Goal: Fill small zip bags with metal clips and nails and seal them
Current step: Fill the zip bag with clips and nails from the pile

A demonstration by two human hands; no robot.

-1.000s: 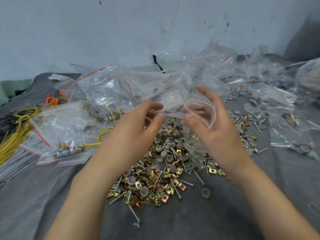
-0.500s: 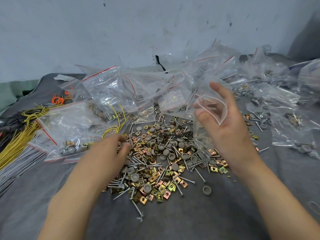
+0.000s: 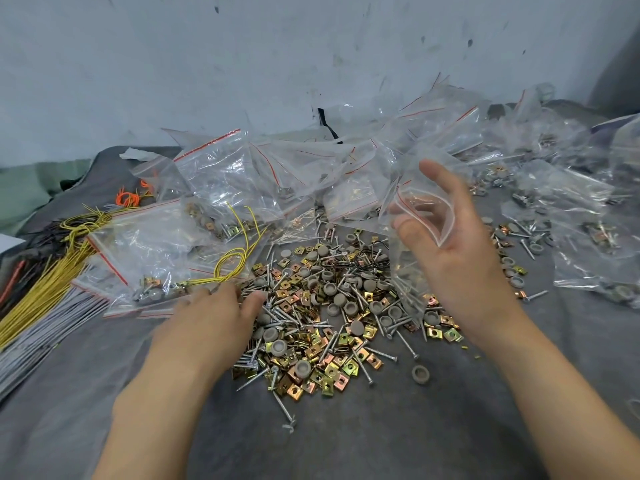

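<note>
A heap of brass-coloured metal clips, nails and grey caps (image 3: 332, 313) lies on the grey cloth in the middle. My right hand (image 3: 450, 251) is raised above the heap's right side and holds a small clear zip bag (image 3: 412, 233) with a red seal line, thumb and fingers keeping its mouth spread. The bag hangs down towards the heap. My left hand (image 3: 211, 317) is low at the heap's left edge, palm down, fingertips among the nails. Whether it pinches anything is hidden.
Filled and empty zip bags (image 3: 221, 188) are piled behind the heap and to the right (image 3: 588, 244). Yellow wires (image 3: 45, 282) and grey rods (image 3: 31, 344) lie at the left. A loose grey cap (image 3: 420, 374) sits near the front. A wall rises behind.
My left hand let go of the bag and dropped to the heap's left edge. My right hand kept the bag and lifted it slightly right.
</note>
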